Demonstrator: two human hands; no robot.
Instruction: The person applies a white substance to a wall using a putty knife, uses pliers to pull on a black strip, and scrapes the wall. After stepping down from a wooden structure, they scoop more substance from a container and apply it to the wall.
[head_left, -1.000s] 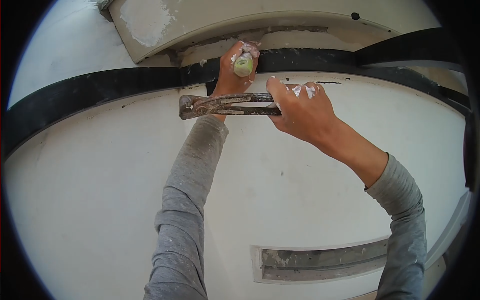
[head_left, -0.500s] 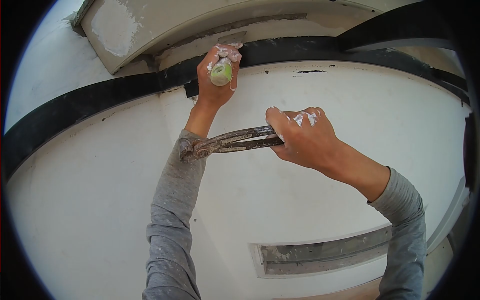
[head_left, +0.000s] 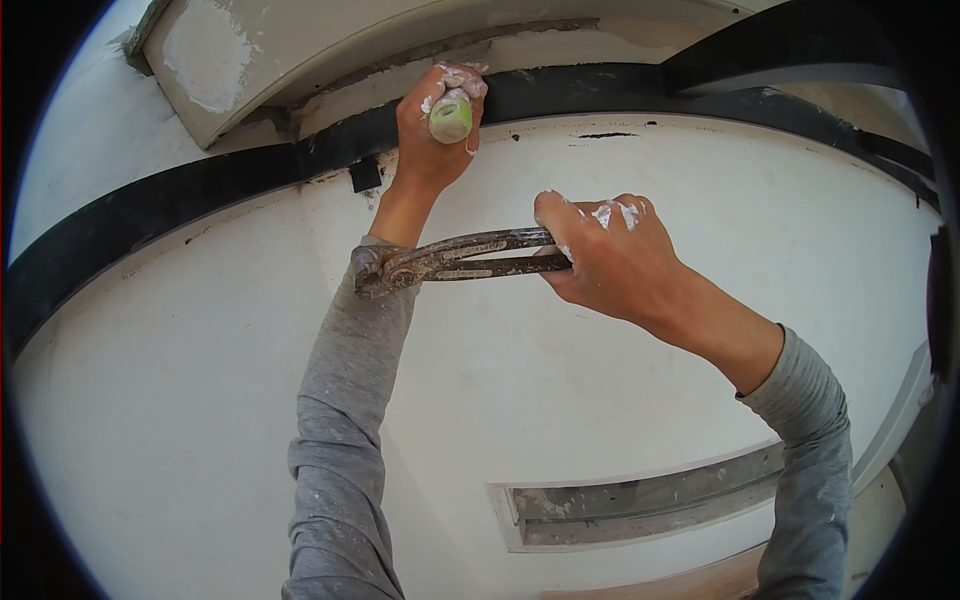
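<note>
My left hand (head_left: 440, 125), smeared with white paste, is wrapped round the pale green handle of a putty knife (head_left: 452, 120). Its handle end faces me, and the blade, mostly hidden behind my fingers, reaches up towards the recess above the black metal bar (head_left: 570, 88). Lower and to the right, my right hand (head_left: 615, 250) grips the handles of worn, rusty pincers (head_left: 470, 258). The pincers lie level, their head in front of my left sleeve near the wrist. White paste sticks to my right knuckles too.
A white wall panel (head_left: 240, 330) lies behind both arms. Above the black bar is a beige ledge (head_left: 300, 50) with a rough white patch and a dark gap. A recessed slot (head_left: 640, 510) opens at the lower right, and a black beam (head_left: 790, 50) crosses the upper right.
Both hands and the pincers sit slightly higher in view. The surroundings have shifted a little left and up. The putty knife's blade shows less than before; both grips are unchanged.
</note>
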